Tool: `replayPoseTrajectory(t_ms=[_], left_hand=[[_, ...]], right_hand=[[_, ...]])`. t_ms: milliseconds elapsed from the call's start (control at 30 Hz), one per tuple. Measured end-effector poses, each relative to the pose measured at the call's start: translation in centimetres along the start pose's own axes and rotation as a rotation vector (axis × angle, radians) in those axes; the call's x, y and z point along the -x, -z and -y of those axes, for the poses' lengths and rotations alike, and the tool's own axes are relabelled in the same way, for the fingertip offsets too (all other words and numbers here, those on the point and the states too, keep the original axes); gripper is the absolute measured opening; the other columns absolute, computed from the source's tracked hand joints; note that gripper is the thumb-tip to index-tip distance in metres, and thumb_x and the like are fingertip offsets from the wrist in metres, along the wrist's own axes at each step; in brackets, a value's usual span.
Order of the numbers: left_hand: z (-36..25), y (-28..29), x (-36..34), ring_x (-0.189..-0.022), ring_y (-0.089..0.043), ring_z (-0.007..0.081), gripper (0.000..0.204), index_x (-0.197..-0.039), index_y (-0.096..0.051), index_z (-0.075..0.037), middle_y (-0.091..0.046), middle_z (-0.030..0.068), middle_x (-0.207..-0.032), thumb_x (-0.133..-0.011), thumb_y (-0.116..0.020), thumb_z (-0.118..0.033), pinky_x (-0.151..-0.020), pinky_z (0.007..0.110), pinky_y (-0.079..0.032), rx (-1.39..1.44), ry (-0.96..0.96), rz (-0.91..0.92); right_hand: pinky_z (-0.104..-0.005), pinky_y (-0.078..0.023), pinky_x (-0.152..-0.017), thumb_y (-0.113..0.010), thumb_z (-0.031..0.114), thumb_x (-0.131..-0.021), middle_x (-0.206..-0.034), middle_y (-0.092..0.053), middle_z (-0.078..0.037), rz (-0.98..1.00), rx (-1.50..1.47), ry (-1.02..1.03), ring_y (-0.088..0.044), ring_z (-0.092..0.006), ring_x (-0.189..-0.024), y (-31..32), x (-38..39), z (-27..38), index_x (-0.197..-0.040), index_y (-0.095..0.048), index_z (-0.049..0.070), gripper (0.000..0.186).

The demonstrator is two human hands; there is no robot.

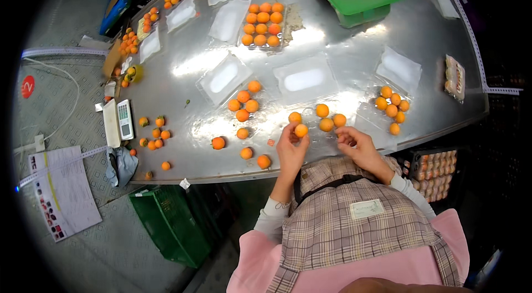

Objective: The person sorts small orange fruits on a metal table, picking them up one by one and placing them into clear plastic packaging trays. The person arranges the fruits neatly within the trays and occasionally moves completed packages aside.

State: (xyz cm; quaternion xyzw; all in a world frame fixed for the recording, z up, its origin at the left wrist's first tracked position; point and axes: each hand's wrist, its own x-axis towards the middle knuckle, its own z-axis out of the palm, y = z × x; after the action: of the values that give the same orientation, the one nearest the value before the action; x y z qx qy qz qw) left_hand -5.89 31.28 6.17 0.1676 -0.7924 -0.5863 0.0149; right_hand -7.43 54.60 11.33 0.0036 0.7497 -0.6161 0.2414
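Both arms (272, 215) reach forward; the left hand (292, 150) points away from the body, thumb and fingers pinching, while the right hand (359, 149) slants inward, fingers bent.

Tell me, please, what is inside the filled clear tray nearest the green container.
Twelve orange fruits sit in rows inside the clear tray; its floor beneath them cannot be seen.

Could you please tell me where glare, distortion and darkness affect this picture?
In the head view, bright glare streaks the metal table, whose near edge bows, and the picture's corners go black; also in the head view, the left hand, its orange fruit and the right hand look reasonably sharp.
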Motion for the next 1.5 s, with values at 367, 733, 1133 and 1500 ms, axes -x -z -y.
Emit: replayPoseTrajectory(t_ms=[367,733,1133,1500], left_hand=[[1.7,2.6,2.5,-0.086,-0.07,0.0185,0.037,-0.115,-0.068,-0.001,-0.066,0.0096,-0.103,-0.08,-0.078,-0.006,-0.077,0.03,-0.058,-0.035,0.061,0.048],[2.1,1.5,2.9,-0.094,-0.064,0.0298,0.039,-0.117,-0.071,-0.005,-0.061,0.0144,-0.107,-0.078,-0.076,-0.011,-0.081,0.037,-0.054,-0.402,-0.104,0.161],[3.4,1.6,2.5,-0.09,-0.066,0.0309,0.037,-0.118,-0.071,-0.005,-0.061,0.0154,-0.107,-0.081,-0.076,-0.007,-0.082,0.04,-0.054,-0.389,-0.093,0.205],[1.3,2.8,2.3,-0.084,-0.062,0.0223,0.041,-0.123,-0.07,-0.008,-0.062,0.0123,-0.114,-0.083,-0.076,-0.009,-0.077,0.035,-0.054,-0.329,-0.062,0.134]], right_hand=[[-0.0217,-0.049,-0.078,-0.072,0.007,-0.092,-0.095,-0.065,0.004,-0.283,-0.028,-0.024,-0.06,-0.0059,-0.084,6.1,0.2,-4.3,-0.125,-0.068,0.007,0.033],[-0.0178,-0.042,-0.077,-0.07,0.018,-0.099,-0.105,-0.067,0.005,-0.98,0.013,0.313,-0.058,-0.0029,-0.091,26.2,-1.1,4.6,-0.127,-0.07,0.011,0.029],[-0.0451,-0.05,-0.094,-0.069,0.008,-0.075,-0.114,-0.061,-0.012,-0.618,0.951,0.134,-0.06,-0.0347,-0.104,13.5,-4.4,-4.7,-0.125,-0.068,0.01,0.05],[-0.0509,-0.044,-0.091,-0.07,0.009,-0.081,-0.115,-0.067,-0.005,-0.41,1.174,-0.039,-0.062,-0.0289,-0.107,16.2,-7.5,-3.1,-0.118,-0.071,0.016,0.038]])
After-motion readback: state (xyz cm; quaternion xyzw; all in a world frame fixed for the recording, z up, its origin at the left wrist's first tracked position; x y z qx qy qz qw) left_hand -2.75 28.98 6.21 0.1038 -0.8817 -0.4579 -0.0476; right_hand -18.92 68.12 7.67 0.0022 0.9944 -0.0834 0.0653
